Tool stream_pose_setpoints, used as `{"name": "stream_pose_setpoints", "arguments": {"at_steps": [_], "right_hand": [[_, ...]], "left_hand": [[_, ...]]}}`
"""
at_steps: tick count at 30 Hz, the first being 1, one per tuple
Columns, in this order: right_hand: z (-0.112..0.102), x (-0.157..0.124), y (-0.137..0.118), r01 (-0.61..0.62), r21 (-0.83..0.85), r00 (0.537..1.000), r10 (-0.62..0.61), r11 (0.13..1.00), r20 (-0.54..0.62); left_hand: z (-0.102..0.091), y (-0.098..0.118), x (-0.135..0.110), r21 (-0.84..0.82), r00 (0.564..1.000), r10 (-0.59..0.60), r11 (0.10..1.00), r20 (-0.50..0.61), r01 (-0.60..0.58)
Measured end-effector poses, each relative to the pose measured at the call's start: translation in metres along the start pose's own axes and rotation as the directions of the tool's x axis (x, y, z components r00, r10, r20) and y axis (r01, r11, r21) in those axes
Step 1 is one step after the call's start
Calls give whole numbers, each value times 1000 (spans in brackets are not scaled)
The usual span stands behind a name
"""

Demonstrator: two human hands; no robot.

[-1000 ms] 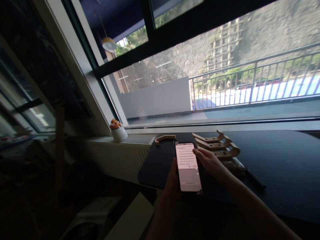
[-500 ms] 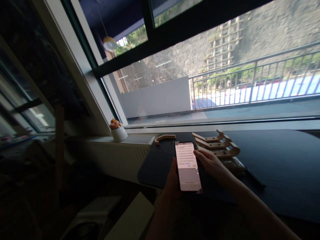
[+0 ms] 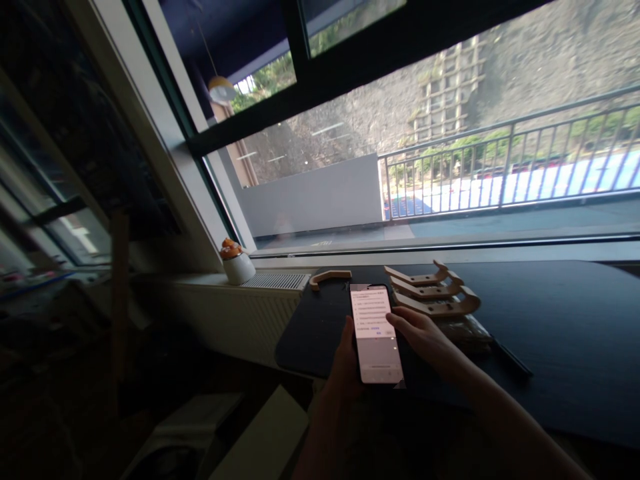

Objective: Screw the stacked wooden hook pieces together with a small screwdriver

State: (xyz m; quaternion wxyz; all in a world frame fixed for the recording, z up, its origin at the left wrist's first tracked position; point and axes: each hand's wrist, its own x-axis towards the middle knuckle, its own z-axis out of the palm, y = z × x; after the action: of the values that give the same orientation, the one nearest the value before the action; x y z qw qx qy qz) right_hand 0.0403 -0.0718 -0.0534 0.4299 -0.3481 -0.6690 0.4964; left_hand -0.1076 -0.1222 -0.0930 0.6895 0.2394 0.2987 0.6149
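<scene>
A lit smartphone [image 3: 375, 353] stands tilted up in front of the table's near edge, with lines of text on the upper part of its screen. My left hand [image 3: 346, 360] is closed around its left side and lower back; some fingers are hidden behind it. At the phone's right edge is my right hand [image 3: 417, 333], holding nothing. Its index finger is stretched out with the tip at the screen, while the other fingers are partly hidden beneath. Just beyond this hand lie several curved wooden hooks [image 3: 430, 290] with dark holes.
The dark table [image 3: 560, 333] also carries a single bent wooden piece [image 3: 330, 275], a clear plastic packet [image 3: 465, 331] and a black pen-like stick [image 3: 513, 357]. A white pot with an orange top [image 3: 239, 267] stands on the radiator [image 3: 260, 307]. Behind is a large window.
My right index fingertip has slid slightly down along the right side of the phone screen. The phone and my left hand have hardly moved.
</scene>
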Motion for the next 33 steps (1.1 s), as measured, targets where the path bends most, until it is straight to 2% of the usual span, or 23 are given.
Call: {"name": "stream_pose_setpoints", "arguments": {"at_steps": [8,18,26,33], "right_hand": [[1,0,-1,-15,-11,1000,15,1000,-3],[3,0,-6,-22,-9,1000,22,1000,14],[5,-1,-7,-43,-11,999,43,999,23],[8,-1,1,-2,22,1000,1,1000,23]], "left_hand": [[0,0,-1,37,999,20,999,-40,-19],[-4,0,1,2,1000,-6,1000,2,6],[-2,1,-1,17,1000,10,1000,-20,-9],[1,0,0,2,1000,-10,1000,8,10]]}}
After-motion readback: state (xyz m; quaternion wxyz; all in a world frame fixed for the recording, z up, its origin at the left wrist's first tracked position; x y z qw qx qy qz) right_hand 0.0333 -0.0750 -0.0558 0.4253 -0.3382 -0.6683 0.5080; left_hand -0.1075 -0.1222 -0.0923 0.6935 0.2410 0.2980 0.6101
